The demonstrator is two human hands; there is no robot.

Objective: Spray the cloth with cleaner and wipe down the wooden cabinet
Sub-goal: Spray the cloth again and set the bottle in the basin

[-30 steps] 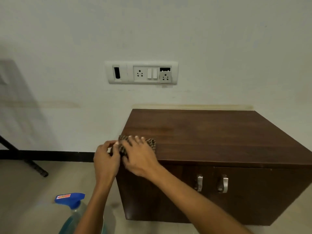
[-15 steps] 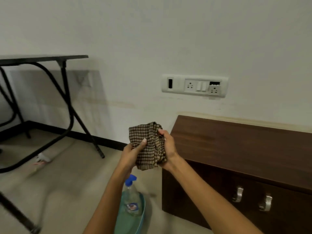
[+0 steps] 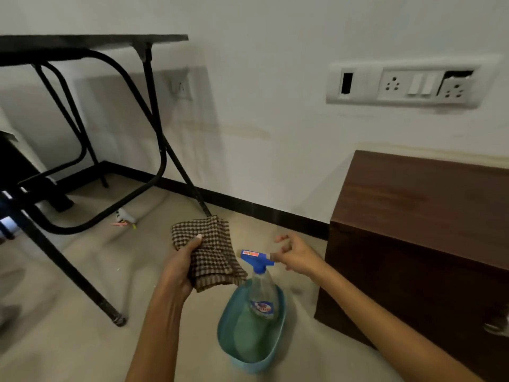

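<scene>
Cloth (image 3: 209, 255) gripped in left hand (image 3: 179, 267)

It sat at lower centre. The right hand (image 3: 296, 256) — fingers loosely apart, holding nothing — hung just beside the spray bottle (image 3: 261, 293), whose label was too blurred to read. The wooden cabinet (image 3: 413, 216) stood lower right.

- Dim, soft indoor light, flat colours
- Table (image 3: 93, 41) throws faint shadow on wall (image 3: 248, 37) behind
- Motion blur on right hand (image 3: 296, 256) & socket panel (image 3: 407, 84)
- Wide-angle bend at edges
</scene>
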